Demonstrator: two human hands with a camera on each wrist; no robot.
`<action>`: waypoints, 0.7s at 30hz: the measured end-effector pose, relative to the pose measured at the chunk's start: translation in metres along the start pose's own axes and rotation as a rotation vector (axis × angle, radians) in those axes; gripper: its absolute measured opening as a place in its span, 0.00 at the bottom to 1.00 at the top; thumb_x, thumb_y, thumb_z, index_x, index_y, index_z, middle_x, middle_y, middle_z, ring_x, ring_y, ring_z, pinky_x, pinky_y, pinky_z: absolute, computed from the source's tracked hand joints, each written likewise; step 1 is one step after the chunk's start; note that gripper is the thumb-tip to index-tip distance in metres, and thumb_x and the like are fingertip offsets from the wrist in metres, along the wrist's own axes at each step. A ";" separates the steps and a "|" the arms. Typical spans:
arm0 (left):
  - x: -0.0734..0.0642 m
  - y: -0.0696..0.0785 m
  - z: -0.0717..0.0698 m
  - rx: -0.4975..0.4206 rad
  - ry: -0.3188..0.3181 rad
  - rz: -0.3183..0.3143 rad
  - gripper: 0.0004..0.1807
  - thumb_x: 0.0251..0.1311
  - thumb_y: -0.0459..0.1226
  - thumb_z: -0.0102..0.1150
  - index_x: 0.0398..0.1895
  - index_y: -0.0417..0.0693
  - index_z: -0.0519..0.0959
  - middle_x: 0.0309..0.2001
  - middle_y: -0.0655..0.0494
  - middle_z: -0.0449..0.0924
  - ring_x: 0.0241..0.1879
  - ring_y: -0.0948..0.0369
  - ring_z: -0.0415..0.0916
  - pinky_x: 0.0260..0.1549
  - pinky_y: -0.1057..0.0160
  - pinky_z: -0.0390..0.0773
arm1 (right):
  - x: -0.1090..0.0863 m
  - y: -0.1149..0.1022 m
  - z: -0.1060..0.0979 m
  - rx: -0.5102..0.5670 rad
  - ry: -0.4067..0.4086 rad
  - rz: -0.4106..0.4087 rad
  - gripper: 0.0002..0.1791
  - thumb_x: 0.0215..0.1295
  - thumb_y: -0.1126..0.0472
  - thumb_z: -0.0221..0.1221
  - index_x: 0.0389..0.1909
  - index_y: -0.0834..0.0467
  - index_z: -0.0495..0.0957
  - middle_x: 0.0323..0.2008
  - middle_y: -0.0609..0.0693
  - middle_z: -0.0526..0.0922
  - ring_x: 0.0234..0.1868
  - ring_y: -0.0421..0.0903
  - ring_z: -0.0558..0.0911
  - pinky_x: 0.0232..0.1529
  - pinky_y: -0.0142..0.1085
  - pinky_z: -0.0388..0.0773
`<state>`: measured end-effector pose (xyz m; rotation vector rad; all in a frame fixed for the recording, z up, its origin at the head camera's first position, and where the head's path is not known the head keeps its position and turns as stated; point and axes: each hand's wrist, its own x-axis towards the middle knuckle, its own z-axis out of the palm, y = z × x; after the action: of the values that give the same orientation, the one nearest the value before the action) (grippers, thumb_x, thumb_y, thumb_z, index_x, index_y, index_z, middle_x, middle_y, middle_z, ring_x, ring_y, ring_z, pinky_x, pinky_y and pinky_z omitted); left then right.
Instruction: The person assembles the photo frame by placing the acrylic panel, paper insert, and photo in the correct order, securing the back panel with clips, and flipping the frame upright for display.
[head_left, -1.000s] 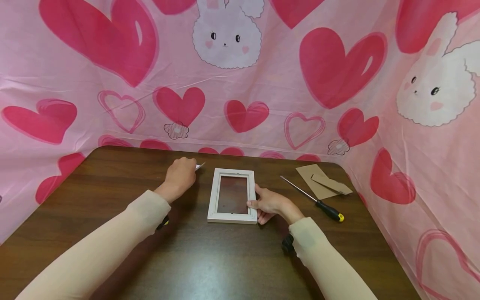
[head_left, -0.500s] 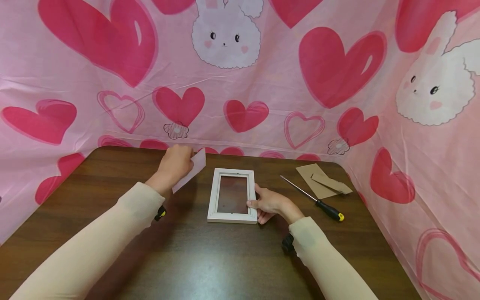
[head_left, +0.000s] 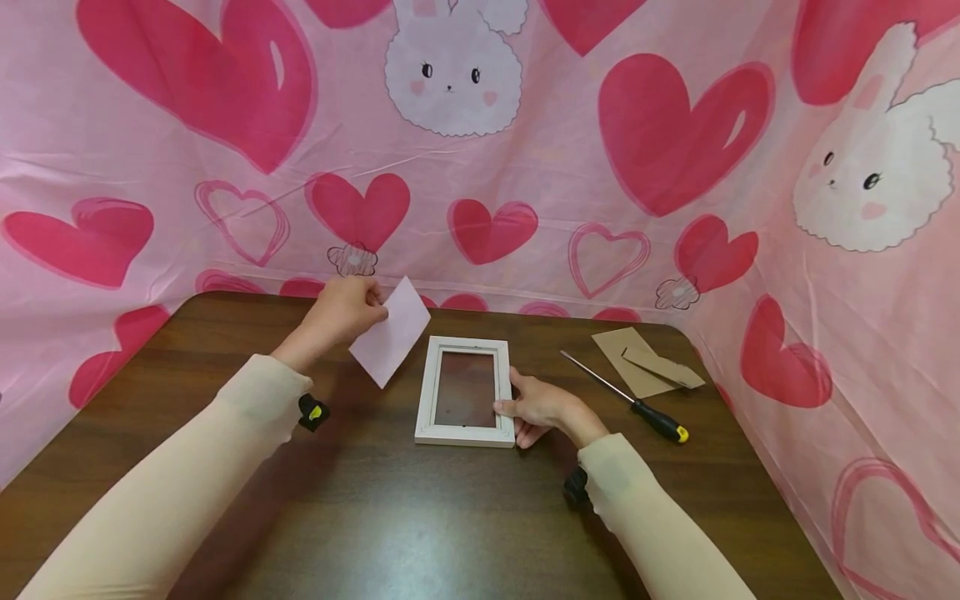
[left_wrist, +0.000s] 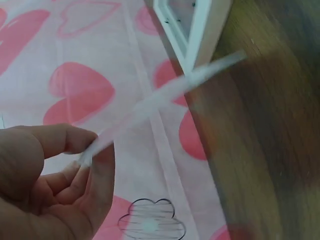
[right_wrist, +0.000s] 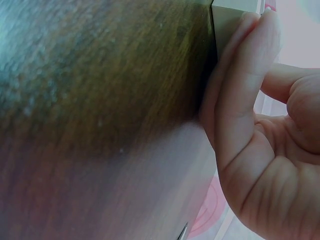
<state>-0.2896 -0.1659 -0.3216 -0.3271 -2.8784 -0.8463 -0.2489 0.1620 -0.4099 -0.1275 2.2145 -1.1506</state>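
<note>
My left hand pinches a small white sheet of paper by its upper left edge, tilted above the table. In the left wrist view the sheet appears nearly edge-on between thumb and fingers. Just right of it, a white picture frame lies flat, its recess facing up and a dark pane-like area showing inside. My right hand holds the frame's right side, thumb on top of the border and fingers along the outer edge. The right wrist view shows those fingers against the frame's corner.
To the right lies a screwdriver with a black and yellow handle. Behind it sits a brown backing board with a folded stand strip. A pink heart-patterned cloth hangs behind the brown wooden table.
My left hand has risen and moved slightly left and away, turning the paper from edge-on to broad side facing the camera. The right hand and the frame have stayed still.
</note>
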 end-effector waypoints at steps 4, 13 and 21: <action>0.001 -0.002 0.001 -0.083 -0.046 -0.024 0.09 0.64 0.34 0.64 0.42 0.36 0.84 0.35 0.44 0.83 0.38 0.49 0.75 0.33 0.60 0.77 | -0.001 0.000 0.000 -0.004 0.003 0.002 0.47 0.81 0.58 0.58 0.87 0.58 0.37 0.19 0.55 0.76 0.15 0.43 0.79 0.21 0.37 0.84; 0.001 -0.003 0.008 -0.240 -0.115 -0.075 0.15 0.64 0.36 0.65 0.49 0.34 0.83 0.43 0.41 0.85 0.42 0.50 0.79 0.40 0.61 0.83 | -0.001 0.000 0.000 -0.002 0.002 0.008 0.48 0.81 0.58 0.58 0.87 0.58 0.35 0.20 0.55 0.76 0.15 0.43 0.79 0.21 0.37 0.84; -0.003 -0.001 0.022 -0.435 -0.186 -0.157 0.16 0.69 0.34 0.63 0.54 0.32 0.80 0.46 0.42 0.84 0.44 0.53 0.77 0.43 0.64 0.81 | -0.001 0.000 0.000 0.001 0.000 0.000 0.48 0.81 0.58 0.59 0.87 0.58 0.37 0.19 0.55 0.76 0.15 0.44 0.79 0.21 0.38 0.84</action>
<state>-0.2882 -0.1555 -0.3412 -0.2309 -2.8888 -1.5522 -0.2485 0.1626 -0.4098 -0.1268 2.2141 -1.1523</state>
